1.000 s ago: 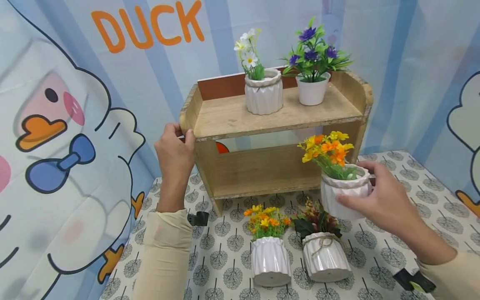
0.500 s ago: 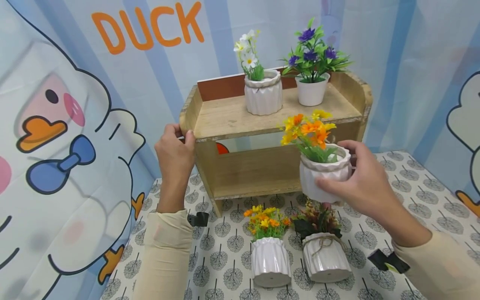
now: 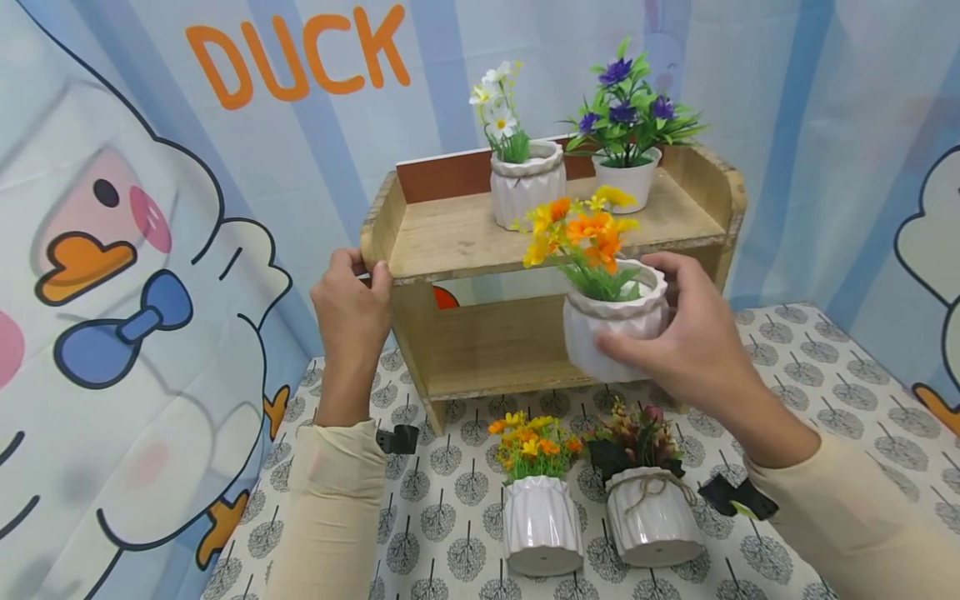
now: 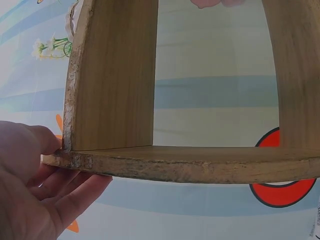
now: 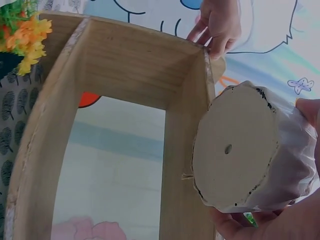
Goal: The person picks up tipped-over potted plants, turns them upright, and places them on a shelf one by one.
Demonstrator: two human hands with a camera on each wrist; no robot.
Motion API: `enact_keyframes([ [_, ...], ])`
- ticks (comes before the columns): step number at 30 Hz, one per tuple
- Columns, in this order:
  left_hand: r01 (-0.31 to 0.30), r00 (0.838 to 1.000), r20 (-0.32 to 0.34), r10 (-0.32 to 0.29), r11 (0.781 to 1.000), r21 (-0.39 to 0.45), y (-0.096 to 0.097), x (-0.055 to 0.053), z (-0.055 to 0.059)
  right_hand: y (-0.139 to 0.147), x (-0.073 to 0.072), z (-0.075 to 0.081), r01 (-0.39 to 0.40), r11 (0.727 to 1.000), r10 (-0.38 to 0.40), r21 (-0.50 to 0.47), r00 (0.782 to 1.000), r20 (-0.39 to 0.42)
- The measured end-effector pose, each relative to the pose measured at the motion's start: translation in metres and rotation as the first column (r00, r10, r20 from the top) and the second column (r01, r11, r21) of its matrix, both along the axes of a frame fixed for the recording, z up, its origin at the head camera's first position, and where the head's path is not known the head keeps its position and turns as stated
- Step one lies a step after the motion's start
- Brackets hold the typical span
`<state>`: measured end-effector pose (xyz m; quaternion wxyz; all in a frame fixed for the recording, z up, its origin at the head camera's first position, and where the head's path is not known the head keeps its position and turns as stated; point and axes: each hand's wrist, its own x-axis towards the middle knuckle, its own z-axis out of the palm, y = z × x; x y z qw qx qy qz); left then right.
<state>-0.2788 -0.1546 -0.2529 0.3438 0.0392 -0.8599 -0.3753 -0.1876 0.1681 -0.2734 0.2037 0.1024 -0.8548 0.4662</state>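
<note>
My right hand (image 3: pixel 697 342) grips a white ribbed flowerpot (image 3: pixel 611 329) of orange and yellow artificial flowers (image 3: pixel 585 233), raised in front of the wooden shelf (image 3: pixel 450 246). In the right wrist view the pot's flat underside (image 5: pixel 235 150) shows, with a small hole in it. My left hand (image 3: pixel 351 321) holds the shelf's left side near the top board. Seen from the left wrist, its thumb and fingers lie on either side of the board's corner. A pot of white daisies (image 3: pixel 528 179) and a pot of purple flowers (image 3: pixel 618 179) stand on the top board.
On the tree-print tablecloth (image 3: pixel 442 500) in front of the shelf are a white pot with small orange flowers (image 3: pixel 542 525) and a white pot tied with twine (image 3: pixel 651 517), holding dark leaves. A duck-print curtain (image 3: pixel 300 150) hangs behind and at the sides.
My right hand has carried the orange-flowered pot up and to the left, from the shelf's right side toward the top board's front edge. The left hand stays on the shelf.
</note>
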Motion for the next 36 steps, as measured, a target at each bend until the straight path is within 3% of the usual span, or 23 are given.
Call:
enact_keyframes([
  [20,-0.002,1.0,0.004,0.002,1.0,-0.007,-0.001,-0.001,0.0,-0.046,-0.016,0.032,-0.044,0.998,0.039,-0.051,0.995,-0.089],
  [30,0.005,1.0,0.018,-0.005,1.0,-0.008,0.0,0.0,0.001,-0.066,-0.034,0.044,-0.084,0.993,0.072,-0.086,0.988,-0.135],
  [36,0.006,1.0,0.017,-0.006,1.0,-0.011,-0.001,0.0,0.0,-0.078,-0.043,0.048,-0.106,0.987,0.092,-0.122,0.989,-0.116],
])
